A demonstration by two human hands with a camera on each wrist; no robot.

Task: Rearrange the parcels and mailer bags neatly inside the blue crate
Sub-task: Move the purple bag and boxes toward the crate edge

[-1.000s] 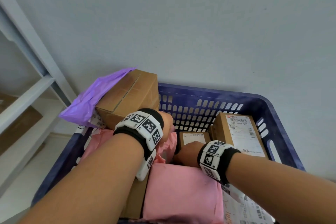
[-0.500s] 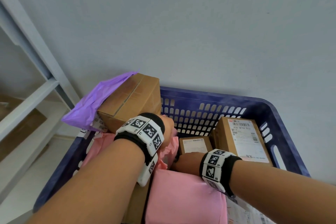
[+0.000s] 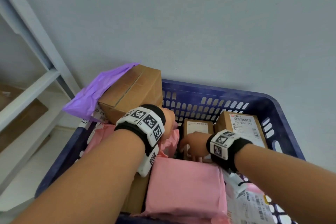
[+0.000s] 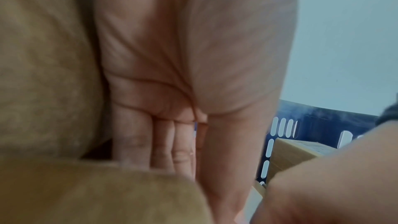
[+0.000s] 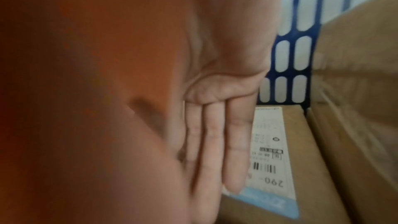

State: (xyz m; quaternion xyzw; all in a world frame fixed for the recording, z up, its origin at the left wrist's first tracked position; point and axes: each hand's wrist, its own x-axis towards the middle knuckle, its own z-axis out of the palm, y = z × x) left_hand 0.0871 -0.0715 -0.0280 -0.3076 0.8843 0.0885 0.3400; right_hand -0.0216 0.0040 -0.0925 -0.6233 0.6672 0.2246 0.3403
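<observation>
The blue crate point(image 3: 218, 92) holds several parcels. My left hand point(image 3: 169, 123) reaches down beside the large tilted cardboard box point(image 3: 132, 94) at the back left. Its fingers point(image 4: 163, 142) lie straight along that box point(image 4: 43, 74). My right hand point(image 3: 193, 144) rests on the small labelled box point(image 3: 198, 127) in the middle. Its straight fingers point(image 5: 215, 142) lie flat on the box's label point(image 5: 271, 142). A purple mailer bag point(image 3: 94, 94) hangs over the crate's left rim behind the large box. A pink mailer point(image 3: 185, 187) lies in front.
A larger labelled box point(image 3: 240, 127) stands at the back right against the crate wall point(image 5: 290, 57). A white printed mailer point(image 3: 251, 205) lies at the front right. White shelving point(image 3: 27, 87) stands to the left, and a grey wall is behind the crate.
My right hand has slid slightly forward onto the small box. The left hand stays beside the large box, and the view has shifted a little.
</observation>
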